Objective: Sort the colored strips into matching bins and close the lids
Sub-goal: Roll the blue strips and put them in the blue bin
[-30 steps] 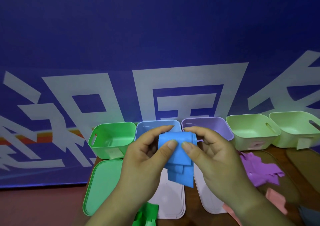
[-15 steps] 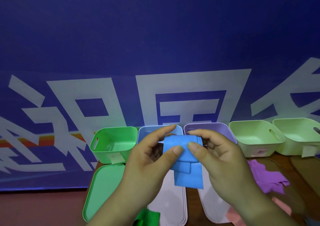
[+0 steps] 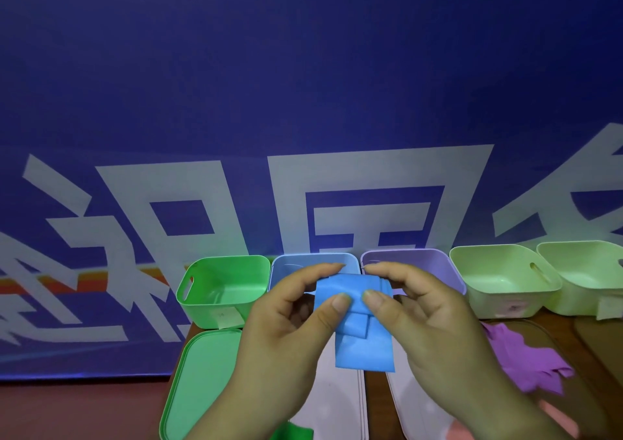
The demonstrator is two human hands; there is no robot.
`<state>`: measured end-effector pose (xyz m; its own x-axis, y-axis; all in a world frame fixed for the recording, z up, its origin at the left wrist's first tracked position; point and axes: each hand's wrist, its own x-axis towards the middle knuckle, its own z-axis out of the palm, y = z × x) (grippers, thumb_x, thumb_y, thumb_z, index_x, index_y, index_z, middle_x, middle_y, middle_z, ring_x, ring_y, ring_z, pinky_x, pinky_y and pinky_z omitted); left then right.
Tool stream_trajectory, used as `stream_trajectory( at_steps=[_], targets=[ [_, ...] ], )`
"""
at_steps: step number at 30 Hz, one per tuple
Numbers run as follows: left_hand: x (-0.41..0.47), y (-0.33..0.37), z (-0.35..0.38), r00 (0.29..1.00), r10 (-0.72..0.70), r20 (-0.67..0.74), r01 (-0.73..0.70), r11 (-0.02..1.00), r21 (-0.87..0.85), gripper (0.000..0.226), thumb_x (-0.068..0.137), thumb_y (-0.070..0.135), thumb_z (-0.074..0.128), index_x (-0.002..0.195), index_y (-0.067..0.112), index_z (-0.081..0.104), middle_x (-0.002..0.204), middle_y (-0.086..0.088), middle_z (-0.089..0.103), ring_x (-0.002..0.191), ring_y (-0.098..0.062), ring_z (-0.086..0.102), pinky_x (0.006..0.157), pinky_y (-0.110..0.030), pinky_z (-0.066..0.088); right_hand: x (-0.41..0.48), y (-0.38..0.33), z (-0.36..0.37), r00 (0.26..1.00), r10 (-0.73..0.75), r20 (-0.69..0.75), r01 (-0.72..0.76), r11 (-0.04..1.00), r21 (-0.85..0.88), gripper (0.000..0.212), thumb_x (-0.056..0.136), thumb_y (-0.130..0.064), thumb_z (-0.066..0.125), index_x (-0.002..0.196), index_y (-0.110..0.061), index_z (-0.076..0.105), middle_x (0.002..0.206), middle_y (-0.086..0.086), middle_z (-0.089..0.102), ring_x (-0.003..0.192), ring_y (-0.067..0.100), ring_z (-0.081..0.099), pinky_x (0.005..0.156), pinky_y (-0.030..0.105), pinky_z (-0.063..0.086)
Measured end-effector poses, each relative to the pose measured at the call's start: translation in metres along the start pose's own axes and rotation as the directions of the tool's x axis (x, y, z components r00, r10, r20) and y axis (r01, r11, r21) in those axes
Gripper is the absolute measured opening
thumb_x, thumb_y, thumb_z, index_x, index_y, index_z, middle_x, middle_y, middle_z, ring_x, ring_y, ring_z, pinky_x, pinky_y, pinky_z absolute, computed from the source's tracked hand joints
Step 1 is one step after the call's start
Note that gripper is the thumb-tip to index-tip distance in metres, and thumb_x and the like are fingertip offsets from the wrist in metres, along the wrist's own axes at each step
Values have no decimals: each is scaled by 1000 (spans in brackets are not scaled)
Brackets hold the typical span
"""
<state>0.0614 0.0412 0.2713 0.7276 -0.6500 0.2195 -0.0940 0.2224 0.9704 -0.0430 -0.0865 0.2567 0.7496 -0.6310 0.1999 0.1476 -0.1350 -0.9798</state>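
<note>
A bundle of blue strips is held up in front of the blue bin. My left hand pinches its left side between thumb and fingers. My right hand pinches the right side the same way. The strips' lower ends hang down over the pale lids. Left of the blue bin stands a green bin, to its right a purple bin, then two pale green bins. All bins are open.
A green lid lies in front of the green bin, with two pale lids beside it. Purple strips lie at the right, pink strips near the bottom right, a green strip at the bottom edge. A blue banner wall stands behind.
The bins and table sit lower in the frame than before. Both hands keep their hold on the blue strips, which have shifted slightly.
</note>
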Motion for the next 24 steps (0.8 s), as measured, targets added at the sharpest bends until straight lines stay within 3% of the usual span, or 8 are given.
stream_trajectory(
  at_steps=[4,7,11,15,18,21,24],
  targets=[
    [0,0,0,1000,-18,-5,18,1000,-11,33,70,20,68,103,14,73,87,0,76,74,-8,69,64,-17,53,-3,2,1,999,-28,33,29,999,-21,35,75,-38,72,109,-42,68,106,-3,74,95,22,73,78,42,61],
    [0,1,1,999,-37,-4,37,999,-7,33,70,24,67,101,16,74,89,-1,76,74,-9,69,62,-18,54,-4,4,2,998,-63,15,64,996,-65,33,76,-48,73,109,-44,68,110,-2,71,97,22,71,77,40,62],
    [0,0,0,1000,-15,23,14,999,52,38,73,28,65,110,25,71,96,7,76,84,-5,70,69,-16,54,-4,5,2,998,-57,-10,56,998,-42,32,72,-46,78,103,-41,71,101,2,75,90,23,73,76,41,61],
    [-1,-4,-1,998,-2,67,-3,998,67,40,74,20,73,114,29,70,104,13,74,90,-5,70,74,-14,53,0,5,-1,999,-20,-50,21,1000,24,30,64,-35,76,95,-32,76,91,0,77,84,20,74,72,30,60],
    [-2,-11,-3,997,51,61,-59,989,134,43,71,20,83,110,37,74,112,5,70,93,-17,69,80,-26,57,4,8,-3,997,14,-75,-9,998,69,29,64,-33,74,92,-29,78,93,0,76,85,19,74,67,25,59],
    [0,-14,-5,995,98,33,-102,982,162,43,66,32,80,109,39,73,113,4,69,98,-22,68,83,-33,58,5,11,-3,997,47,-64,-42,996,74,33,64,-39,73,96,-32,77,95,1,75,87,22,74,70,37,62],
    [3,-19,-6,992,117,34,-121,981,150,42,65,34,79,106,34,75,110,2,69,98,-23,67,81,-30,57,8,15,-2,995,94,-35,-91,993,79,37,62,-44,73,97,-32,76,96,2,76,88,25,74,77,50,61]
  ],
)
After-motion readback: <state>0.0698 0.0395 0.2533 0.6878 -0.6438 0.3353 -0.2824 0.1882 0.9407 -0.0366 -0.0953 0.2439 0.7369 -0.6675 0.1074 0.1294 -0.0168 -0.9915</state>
